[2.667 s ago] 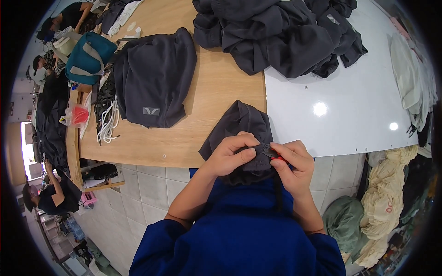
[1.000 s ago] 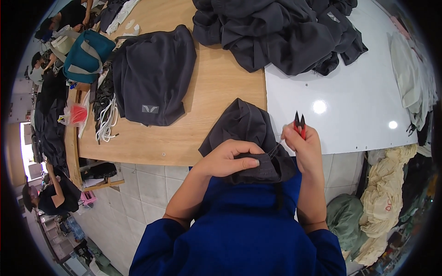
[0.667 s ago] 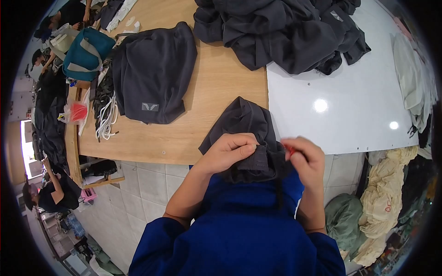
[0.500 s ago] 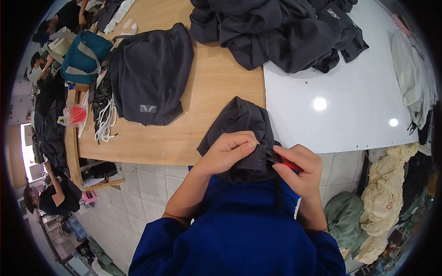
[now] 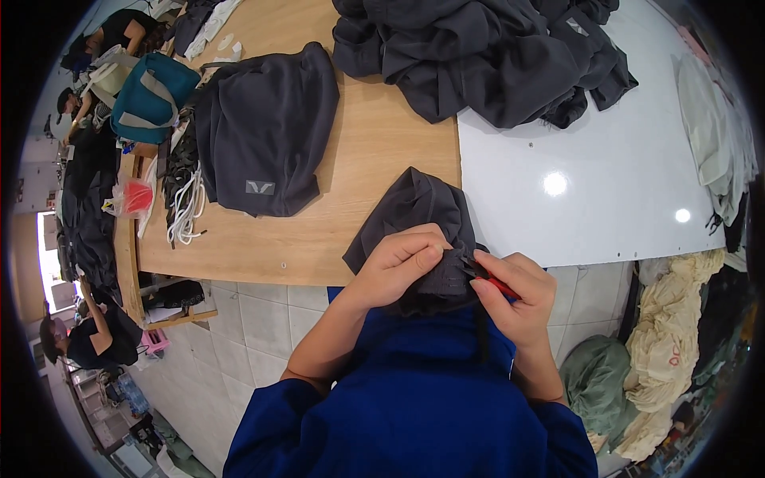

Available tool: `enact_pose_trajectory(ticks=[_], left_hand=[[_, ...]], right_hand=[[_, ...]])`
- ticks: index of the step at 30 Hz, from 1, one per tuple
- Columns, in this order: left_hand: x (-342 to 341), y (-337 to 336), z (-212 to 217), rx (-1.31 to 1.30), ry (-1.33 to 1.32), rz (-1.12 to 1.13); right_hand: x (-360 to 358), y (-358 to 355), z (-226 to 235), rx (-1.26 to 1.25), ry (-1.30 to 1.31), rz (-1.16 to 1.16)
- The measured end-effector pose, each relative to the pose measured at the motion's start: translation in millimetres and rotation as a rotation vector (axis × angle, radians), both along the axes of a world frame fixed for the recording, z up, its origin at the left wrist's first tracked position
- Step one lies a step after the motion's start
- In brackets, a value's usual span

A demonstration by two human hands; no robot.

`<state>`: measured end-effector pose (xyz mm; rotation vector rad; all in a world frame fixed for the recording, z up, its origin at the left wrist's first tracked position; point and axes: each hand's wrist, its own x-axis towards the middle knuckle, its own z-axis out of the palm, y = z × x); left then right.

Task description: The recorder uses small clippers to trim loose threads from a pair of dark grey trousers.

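A dark grey fabric garment (image 5: 410, 207) lies bunched over the table's front edge, close to my body. My left hand (image 5: 401, 263) is closed, pinching the cloth between thumb and fingers near a stitched edge. Just to its right, my right hand (image 5: 522, 295) grips small red-handled snips (image 5: 502, 287). Their dark tips meet the dark cloth beside my left thumb; whether the blades are apart is too small to tell. A dark cord (image 5: 482, 334) hangs below the cloth against my blue top.
On the wooden table (image 5: 239, 248) lie another dark grey garment (image 5: 263, 127), white cords (image 5: 187, 211) and a teal bag (image 5: 145, 99). A heap of dark garments (image 5: 478, 60) covers the back. A white board (image 5: 590, 215) spans the right; cream cloth (image 5: 669, 319) hangs lower right. People (image 5: 100, 338) work at far left.
The snips have shifted slightly, with their tips more visible at the cloth's edge. My left hand keeps its pinch in nearly the same place.
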<state>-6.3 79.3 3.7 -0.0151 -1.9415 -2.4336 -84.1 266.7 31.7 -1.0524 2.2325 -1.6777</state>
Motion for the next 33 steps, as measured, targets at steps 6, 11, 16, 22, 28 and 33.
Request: enact_pose_trajectory(ticks=[6, 11, 16, 22, 28, 33], left_hand=[[0, 1, 0, -0.025, 0.011, -0.024], [2, 1, 3, 0.0, -0.008, -0.017], [3, 2, 3, 0.017, -0.016, -0.008], [2, 2, 5, 0.032, -0.045, -0.006], [1, 1, 8, 0.017, -0.052, -0.018], [0, 0, 4, -0.046, -0.047, -0.023]], right_hand=[[1, -4, -6, -0.044, 0.096, -0.03], [2, -5, -10, -0.071, 0.136, -0.037], [3, -5, -12, -0.072, 0.173, -0.048], [1, -7, -11, -0.046, 0.227, -0.05], [0, -7, -12, -0.061, 0.184, -0.049], [-3, -2, -10, -0.038, 0.136, -0.004]])
